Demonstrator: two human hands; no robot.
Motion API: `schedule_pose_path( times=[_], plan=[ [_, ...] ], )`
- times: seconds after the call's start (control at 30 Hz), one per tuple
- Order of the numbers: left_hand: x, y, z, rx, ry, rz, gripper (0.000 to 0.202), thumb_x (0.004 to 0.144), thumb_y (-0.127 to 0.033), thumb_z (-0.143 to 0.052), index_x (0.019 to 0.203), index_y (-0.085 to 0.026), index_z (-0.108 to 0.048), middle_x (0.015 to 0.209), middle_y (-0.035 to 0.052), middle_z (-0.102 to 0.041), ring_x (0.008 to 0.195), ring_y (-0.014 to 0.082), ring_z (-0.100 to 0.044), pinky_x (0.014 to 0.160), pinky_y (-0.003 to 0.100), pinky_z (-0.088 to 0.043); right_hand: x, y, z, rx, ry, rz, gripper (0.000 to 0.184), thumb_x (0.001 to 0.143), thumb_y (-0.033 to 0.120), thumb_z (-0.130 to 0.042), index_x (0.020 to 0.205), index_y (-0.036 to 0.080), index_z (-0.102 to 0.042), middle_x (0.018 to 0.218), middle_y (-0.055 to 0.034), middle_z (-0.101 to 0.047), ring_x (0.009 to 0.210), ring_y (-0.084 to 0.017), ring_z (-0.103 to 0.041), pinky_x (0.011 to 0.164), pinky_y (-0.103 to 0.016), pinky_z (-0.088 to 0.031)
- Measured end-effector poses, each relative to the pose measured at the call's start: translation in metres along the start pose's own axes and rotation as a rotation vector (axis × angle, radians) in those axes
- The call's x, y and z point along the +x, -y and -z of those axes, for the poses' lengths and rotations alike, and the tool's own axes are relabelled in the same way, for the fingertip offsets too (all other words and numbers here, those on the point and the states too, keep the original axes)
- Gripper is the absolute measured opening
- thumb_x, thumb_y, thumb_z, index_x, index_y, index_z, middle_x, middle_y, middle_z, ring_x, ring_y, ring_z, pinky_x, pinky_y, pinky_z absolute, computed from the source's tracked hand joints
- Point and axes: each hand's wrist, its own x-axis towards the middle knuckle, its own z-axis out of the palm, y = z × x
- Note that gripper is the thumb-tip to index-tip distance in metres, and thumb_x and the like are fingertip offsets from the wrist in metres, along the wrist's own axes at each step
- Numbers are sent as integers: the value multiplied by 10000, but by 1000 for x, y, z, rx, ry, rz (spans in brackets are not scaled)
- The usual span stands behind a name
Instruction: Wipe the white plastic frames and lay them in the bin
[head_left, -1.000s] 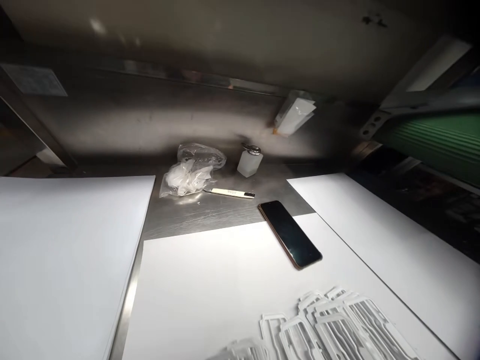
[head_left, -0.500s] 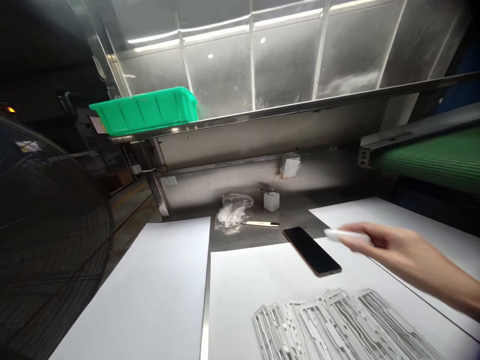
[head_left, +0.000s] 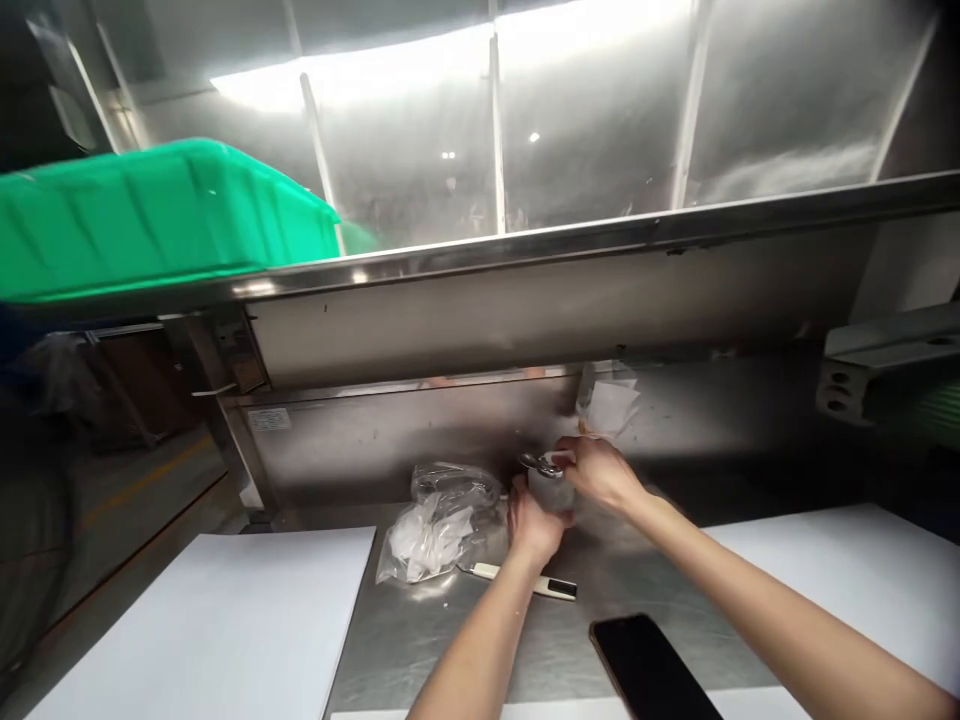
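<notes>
Both of my hands met at the small frosted translucent bottle with a metal pump top [head_left: 550, 485], which stood on the bare steel desk [head_left: 450, 640] at about twelve o'clock from me, close to the back wall. My left hand [head_left: 534, 525] cupped the bottle's body from below and in front, its grip closed around the lower half. My right hand [head_left: 600, 472] came in from two o'clock and sat over the top, fingers bent onto the metal cap; whether they pinched it or only pressed on it I could not tell.

I judged the bottle light and rigid, its smooth wall likely slippery, and the pump head a poor place to lift from, since it probably gives under pressure. The body, low down, looked the safer hold.

At nine o'clock from the bottle, just beside my left hand, lay a crumpled clear plastic bag with white contents [head_left: 439, 520], near enough to be brushed. A slim white pen-shaped tool with a dark tip [head_left: 525, 580] lay under my left wrist. A black smartphone [head_left: 649, 670] rested screen-up at five o'clock, apart from the hands. White sheets [head_left: 217, 620] flanked the steel, and a pale folded wrapper [head_left: 609, 405] hung on the wall above the bottle. A green plastic bin [head_left: 161, 220] sat on the overhead shelf at ten o'clock.
</notes>
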Motion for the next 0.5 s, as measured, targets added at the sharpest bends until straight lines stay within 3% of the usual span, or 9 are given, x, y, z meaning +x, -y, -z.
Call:
schedule_pose_path(
  times=[0.13,0.5],
  plan=[
    [20,16,-18,65,-16,-52,506,715,-323,-747,1155,-161,-558,1133,86,-654,1062,237,-601,917,419,-476,8,-8,1,-28,69,34,198,956,338,-594,972,145,-634,974,-45,-629,844,-167,-614,767,-337,-526],
    [37,20,-15,172,21,-70,395,810,-401,-671,1118,-162,-605,1103,73,-666,1028,221,-623,915,446,-496,30,-9,5,-125,165,108,233,956,375,-592,1008,152,-636,1026,-52,-634,891,-183,-618,808,-364,-525]
  ],
)
